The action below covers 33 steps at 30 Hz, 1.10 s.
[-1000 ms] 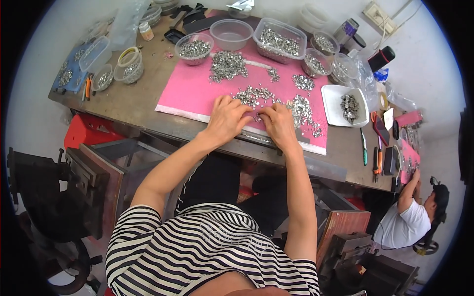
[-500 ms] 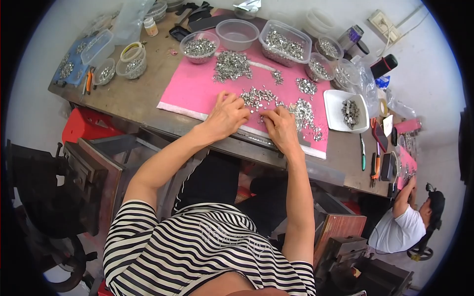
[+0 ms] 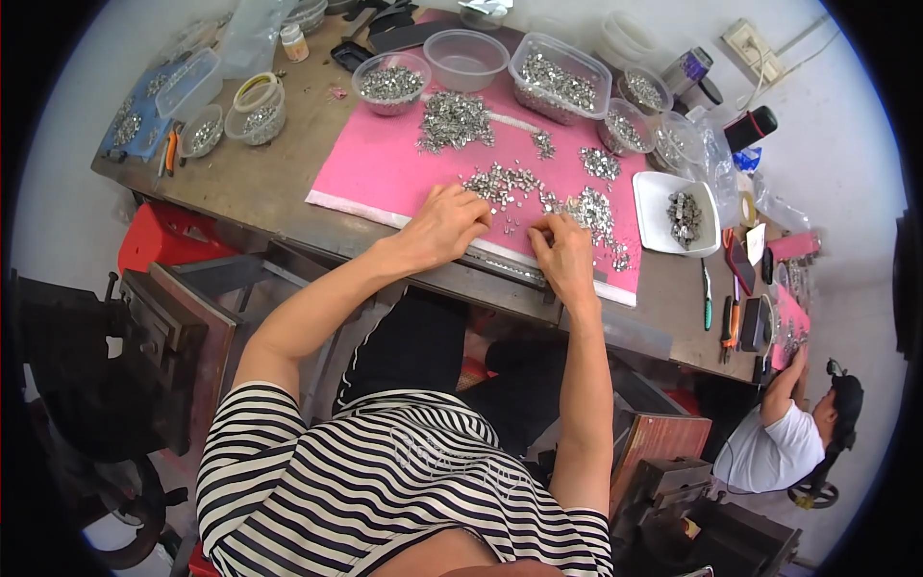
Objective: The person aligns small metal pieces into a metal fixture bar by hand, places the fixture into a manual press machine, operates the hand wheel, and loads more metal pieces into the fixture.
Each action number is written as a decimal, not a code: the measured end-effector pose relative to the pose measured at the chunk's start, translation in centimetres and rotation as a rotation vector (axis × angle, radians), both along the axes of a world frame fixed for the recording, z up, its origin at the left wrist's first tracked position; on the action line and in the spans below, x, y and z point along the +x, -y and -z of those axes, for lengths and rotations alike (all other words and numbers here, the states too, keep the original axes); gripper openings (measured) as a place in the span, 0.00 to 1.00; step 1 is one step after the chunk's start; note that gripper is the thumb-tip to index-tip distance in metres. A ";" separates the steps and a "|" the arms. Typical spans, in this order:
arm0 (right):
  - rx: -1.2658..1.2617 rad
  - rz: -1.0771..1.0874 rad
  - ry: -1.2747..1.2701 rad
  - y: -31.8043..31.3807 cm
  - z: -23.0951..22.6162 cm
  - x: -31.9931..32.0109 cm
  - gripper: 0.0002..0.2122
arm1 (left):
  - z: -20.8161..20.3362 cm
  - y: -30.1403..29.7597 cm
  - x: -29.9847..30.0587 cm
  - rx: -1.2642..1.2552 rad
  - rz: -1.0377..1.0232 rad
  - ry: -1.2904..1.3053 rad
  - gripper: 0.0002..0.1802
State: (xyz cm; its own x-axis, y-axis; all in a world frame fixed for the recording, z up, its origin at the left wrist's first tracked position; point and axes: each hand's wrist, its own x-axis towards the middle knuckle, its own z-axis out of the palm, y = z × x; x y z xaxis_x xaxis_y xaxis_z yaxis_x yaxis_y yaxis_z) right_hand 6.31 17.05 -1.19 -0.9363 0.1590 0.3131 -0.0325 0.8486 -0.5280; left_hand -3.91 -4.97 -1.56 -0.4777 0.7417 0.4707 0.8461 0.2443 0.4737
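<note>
Metal bits, small and silver, are scattered in a loose heap [image 3: 538,197] on the pink mat [image 3: 385,163], and both hands are laid at its near edge. The left hand [image 3: 444,223] is set palm down with fingers curled over the pieces; whether anything is pinched in its grip cannot be told. The right hand [image 3: 562,252] is bunched at the fingertips, which are pressed among the pieces, though what is grasped is too small to be made out.

Further piles of the same silver parts [image 3: 454,120] are spread across the far half of the mat. The mat is laid on a worn brown bench [image 3: 279,163]. Along the far side, a round clear bowl of parts [image 3: 389,82], an empty clear bowl [image 3: 466,60] and a rectangular clear tub of parts [image 3: 560,79] are lined up. To the right of the mat a white square tray [image 3: 673,213] with a small cluster of parts is placed, and hand tools with green and orange grips [image 3: 719,313] are seen beyond it. At the left end, small tubs and orange-handled pliers [image 3: 168,152] are gathered on a blue cloth.

Behind the bench a pale wall is seen, with a socket [image 3: 748,40] on it. At the lower right another person in a white shirt [image 3: 769,447] is seated, one arm raised to the bench end.
</note>
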 end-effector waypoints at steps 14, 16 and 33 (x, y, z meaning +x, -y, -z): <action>0.152 0.079 -0.047 0.5 0.1 0.6 0.05 | 1.1 0.5 4.8 0.278 0.014 0.332 0.05; 0.142 0.080 -0.071 0.6 0.2 0.6 0.05 | 1.2 0.4 4.8 0.287 0.018 0.296 0.05; -0.175 0.062 -0.115 1.6 -0.3 2.7 0.04 | 1.5 0.3 5.5 0.342 -0.043 0.332 0.05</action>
